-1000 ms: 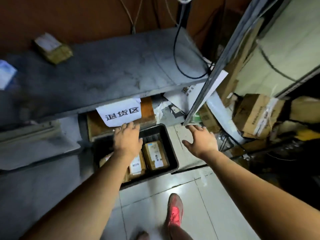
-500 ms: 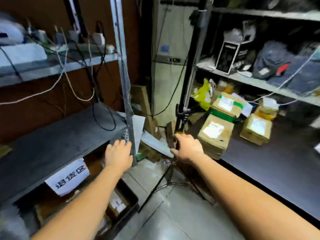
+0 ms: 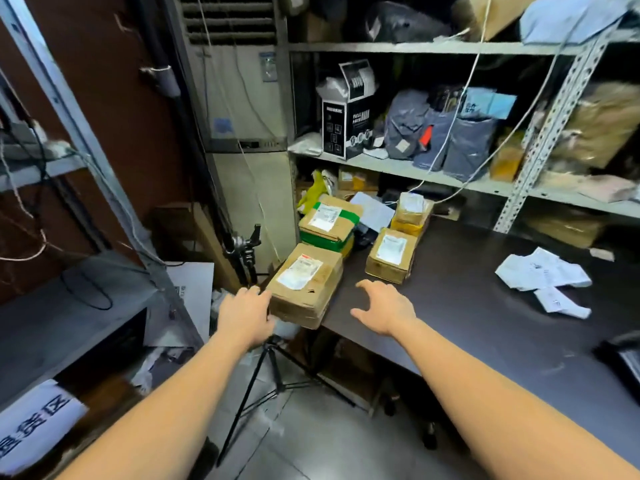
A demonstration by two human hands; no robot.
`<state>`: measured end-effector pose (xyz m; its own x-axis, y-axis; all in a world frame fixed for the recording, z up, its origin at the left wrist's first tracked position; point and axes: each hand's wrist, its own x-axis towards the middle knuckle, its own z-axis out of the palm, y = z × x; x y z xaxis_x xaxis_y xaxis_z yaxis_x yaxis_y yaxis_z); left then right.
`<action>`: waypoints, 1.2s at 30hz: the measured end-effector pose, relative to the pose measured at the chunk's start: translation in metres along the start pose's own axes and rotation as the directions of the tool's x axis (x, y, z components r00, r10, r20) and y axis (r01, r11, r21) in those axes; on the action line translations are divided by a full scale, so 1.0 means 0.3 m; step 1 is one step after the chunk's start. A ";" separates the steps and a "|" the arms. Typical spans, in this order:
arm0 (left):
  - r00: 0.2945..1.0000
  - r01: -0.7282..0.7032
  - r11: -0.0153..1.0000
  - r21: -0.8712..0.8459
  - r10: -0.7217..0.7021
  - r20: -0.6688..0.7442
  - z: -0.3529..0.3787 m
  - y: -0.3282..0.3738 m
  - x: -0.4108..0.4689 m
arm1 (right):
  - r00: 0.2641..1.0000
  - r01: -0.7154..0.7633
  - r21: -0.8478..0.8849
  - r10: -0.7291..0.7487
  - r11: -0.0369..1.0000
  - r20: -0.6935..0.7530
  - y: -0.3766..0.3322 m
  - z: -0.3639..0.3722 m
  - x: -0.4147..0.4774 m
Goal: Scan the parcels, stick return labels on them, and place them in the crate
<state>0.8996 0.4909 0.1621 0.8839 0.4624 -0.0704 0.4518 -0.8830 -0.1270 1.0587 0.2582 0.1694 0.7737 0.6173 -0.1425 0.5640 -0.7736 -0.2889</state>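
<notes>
Two bare forearms reach forward from the bottom edge of the frame, cut off above the elbow. The nearest parcel (image 3: pixel 306 287), a brown corrugated cardboard box with creased, worn sides, sits on the corner of a dark, smooth worktop (image 3: pixel 485 323), its near-left corner overhanging the edge. Its long axis runs away from the viewer, slanting slightly right, and a white shipping label faces up; the print is too blurred to read.

The left hand (image 3: pixel 247 315) rests against the parcel's left near side, its grip open; the fingertips are hidden behind the box edge, so whether they press it cannot be told. The right hand (image 3: pixel 386 308) hovers just right of the parcel, grip open with fingers spread and curled, touching nothing.

Behind the parcel stands a box with green tape (image 3: pixel 329 225); to the parcel's right and further back are two smaller cardboard boxes (image 3: pixel 393 254). Far right of the parcel lie crumpled white paper slips (image 3: pixel 543 277). Below the parcel, black tripod legs (image 3: pixel 263 382) stand on the tiled floor.
</notes>
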 end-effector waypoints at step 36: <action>0.944 0.311 0.414 -0.856 -0.030 0.328 0.186 0.238 0.404 | 0.934 -0.342 0.784 0.280 0.518 0.223 0.197 0.240 0.333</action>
<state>1.0322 0.4883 0.0893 0.7811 0.4897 -0.3873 0.5652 -0.2908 0.7720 1.1486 0.2844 0.0700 0.8161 0.3919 -0.4248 -0.1991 -0.4993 -0.8432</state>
